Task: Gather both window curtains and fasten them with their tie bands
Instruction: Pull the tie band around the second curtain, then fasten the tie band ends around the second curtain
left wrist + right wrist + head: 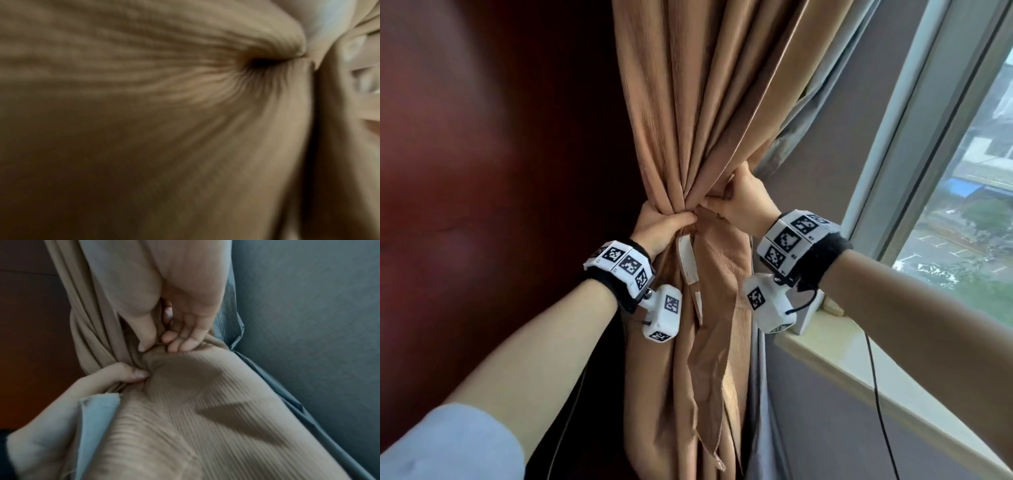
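Where the dark red-brown wall (465, 171) meets the window (969, 178), the tan curtain (688, 102) hangs in long folds, gathered to a narrow waist at mid-height and spreading again below; it lies close against the wall on its left edge, while on its right a grey lining curtain (787, 144) hangs just beside it, between the tan cloth and the grey window frame (914, 137); open room lies only to the right, above the pale windowsill (859, 373) that runs along under the glass; a black cable (876, 394) trails down across the sill's front edge; the left hand (661, 226) is wrapped round the waist of the curtain from the left, fingers curled tight into the folds; the right hand (743, 202) grips the same bunch from the right, thumb and fingers pinching the cloth, the two hands nearly touching; a tie band (688, 260), tan with a white face, hangs loose below the left hand against the curtain's front; the left wrist view shows only blurred tan fabric pulled to a pucker; the right wrist view shows fingertips (176, 345) pressed into ribbed cloth.
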Demonstrator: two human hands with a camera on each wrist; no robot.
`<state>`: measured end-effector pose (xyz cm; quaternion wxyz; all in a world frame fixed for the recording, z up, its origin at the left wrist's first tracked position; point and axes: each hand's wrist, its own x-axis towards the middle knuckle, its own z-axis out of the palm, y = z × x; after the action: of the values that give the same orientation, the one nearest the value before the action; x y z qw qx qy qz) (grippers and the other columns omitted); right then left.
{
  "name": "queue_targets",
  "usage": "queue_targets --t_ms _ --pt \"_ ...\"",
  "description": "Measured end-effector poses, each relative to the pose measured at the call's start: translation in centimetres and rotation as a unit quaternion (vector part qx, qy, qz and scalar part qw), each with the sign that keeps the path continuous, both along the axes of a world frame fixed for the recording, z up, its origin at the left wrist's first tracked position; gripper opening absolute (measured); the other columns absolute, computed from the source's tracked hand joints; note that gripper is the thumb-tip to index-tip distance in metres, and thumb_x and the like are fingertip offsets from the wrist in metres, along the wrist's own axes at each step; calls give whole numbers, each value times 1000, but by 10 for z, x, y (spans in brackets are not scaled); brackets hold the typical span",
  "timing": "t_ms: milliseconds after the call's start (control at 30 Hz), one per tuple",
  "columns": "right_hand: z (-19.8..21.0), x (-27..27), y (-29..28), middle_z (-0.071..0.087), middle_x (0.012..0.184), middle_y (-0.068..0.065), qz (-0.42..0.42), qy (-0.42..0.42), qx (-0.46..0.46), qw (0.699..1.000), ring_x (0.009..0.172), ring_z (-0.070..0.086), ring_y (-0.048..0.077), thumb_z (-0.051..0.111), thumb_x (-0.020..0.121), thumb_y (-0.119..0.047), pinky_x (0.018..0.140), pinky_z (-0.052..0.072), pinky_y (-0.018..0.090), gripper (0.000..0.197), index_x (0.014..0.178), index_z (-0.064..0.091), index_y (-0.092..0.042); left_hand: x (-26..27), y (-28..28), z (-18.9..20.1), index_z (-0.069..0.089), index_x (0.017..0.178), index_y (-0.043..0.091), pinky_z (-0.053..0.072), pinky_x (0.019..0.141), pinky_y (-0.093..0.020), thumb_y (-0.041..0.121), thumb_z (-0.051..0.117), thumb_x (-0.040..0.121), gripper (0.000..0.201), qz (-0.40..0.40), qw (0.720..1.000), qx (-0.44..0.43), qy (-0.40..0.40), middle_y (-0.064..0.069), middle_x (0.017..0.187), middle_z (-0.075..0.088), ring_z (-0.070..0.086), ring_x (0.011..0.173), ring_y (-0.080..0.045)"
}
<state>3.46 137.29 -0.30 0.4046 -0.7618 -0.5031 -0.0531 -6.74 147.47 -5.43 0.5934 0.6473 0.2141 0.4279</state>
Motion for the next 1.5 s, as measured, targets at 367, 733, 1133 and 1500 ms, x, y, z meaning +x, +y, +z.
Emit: queue_targets --t_ms 367,733,1133,1500 --pt "-59 4 -77 49 88 5 51 -277 16 959 73 42 20 39 80 -15 59 43 36 16 96 42 -17 37 -20 -2 65 81 22 54 79 -28 10 76 61 26 0 1000 -14 12 2 83 69 67 83 -15" --pt "-109 -16 -101 37 138 8 5 -536 -144 832 120 35 28 58 73 -23 96 35 47 66 136 39 -35 15 -30 -2 69 97 6 53 74 -23 19 72 56 43 2 1000 10 7 -2 87 69 66 83 -15" --pt "-50 2 -120 48 64 0 -119 125 296 939 61 45 4 49 72 -5 57 38 20 10 71 59 -9 3 -23 -3 65 101 5 46 58 -5 -4 71 73 30 -6 999 25 -18 5 82 65 61 61 10" --pt "-82 49 -144 44 45 -5 -179 557 86 807 33 35 4 28 98 -44 32 24 8 41 72 48 -18 -11 -22 -4 65 96 10 51 63 -11 -4 70 75 26 -18 1000 20 -10 6 80 65 62 70 -3"
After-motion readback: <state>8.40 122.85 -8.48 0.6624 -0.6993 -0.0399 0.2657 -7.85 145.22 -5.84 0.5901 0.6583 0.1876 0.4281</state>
